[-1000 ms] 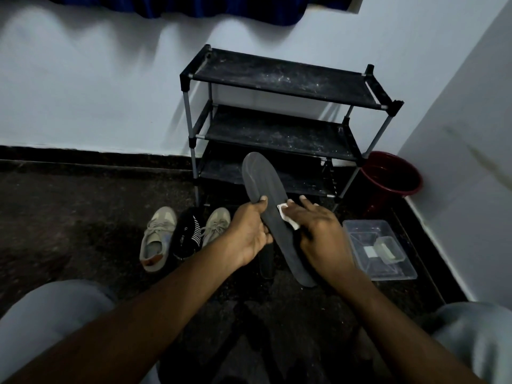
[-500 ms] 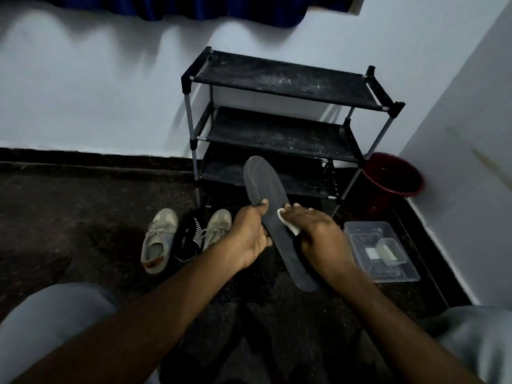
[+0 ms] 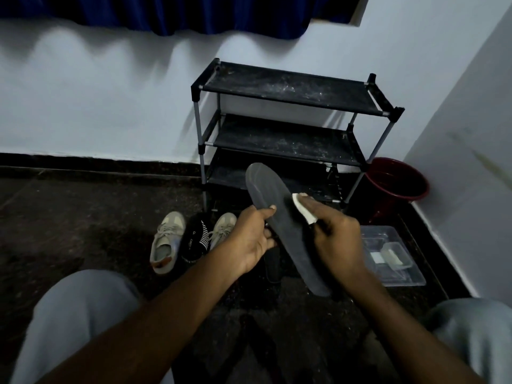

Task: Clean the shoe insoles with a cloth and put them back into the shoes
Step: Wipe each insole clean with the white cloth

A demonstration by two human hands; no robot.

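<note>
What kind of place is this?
Probably a room corner in a home: a black three-tier shoe rack against the white wall, beige lace-up sneakers on the dark stone floor, and a dark-red plastic bucket.

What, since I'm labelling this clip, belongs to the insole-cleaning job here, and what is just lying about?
In the job:
dark insole, gripped by the left hand
white cloth, pressed on it by the right hand
beige sneakers on the floor, probably

Lying about:
black shoe rack
red bucket
clear plastic box, untouched
</note>
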